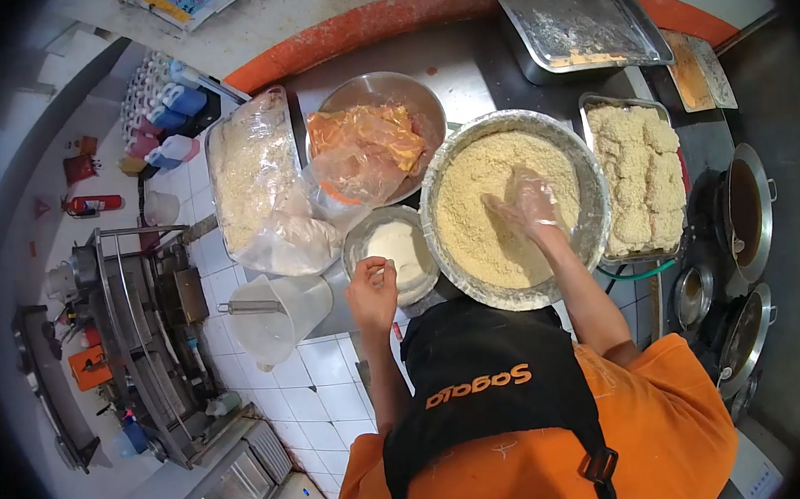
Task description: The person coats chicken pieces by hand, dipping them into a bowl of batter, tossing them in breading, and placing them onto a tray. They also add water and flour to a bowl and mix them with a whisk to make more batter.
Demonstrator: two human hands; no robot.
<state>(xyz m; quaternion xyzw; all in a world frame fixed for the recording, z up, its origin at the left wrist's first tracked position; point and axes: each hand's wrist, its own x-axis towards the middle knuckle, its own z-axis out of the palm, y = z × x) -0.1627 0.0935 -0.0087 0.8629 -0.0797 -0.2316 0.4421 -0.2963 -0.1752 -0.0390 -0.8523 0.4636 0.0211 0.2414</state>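
My right hand (533, 205), in what looks like a clear plastic glove, rests in the pale yellow breadcrumbs (475, 189) of a large metal bowl (430, 169). Its thumb stands apart from the fingers, and part of the hand is dusted with crumbs. Over the near left edge of a smaller bowl (428, 285) with a creamy white mixture (400, 249), my left hand (372, 293) has its fingertips curled together; whether anything is between them I cannot make out. Behind it, a metal bowl (422, 95) holds orange-coated raw meat (364, 136) partly under clear plastic.
On the right, a tray of crumbed pieces (636, 177) adjoins the large bowl, with big pans (752, 211) beyond. A metal tray (579, 19) stands at the back. Leftward are a plastic-covered crumb tray (250, 167) and a translucent jug (306, 302).
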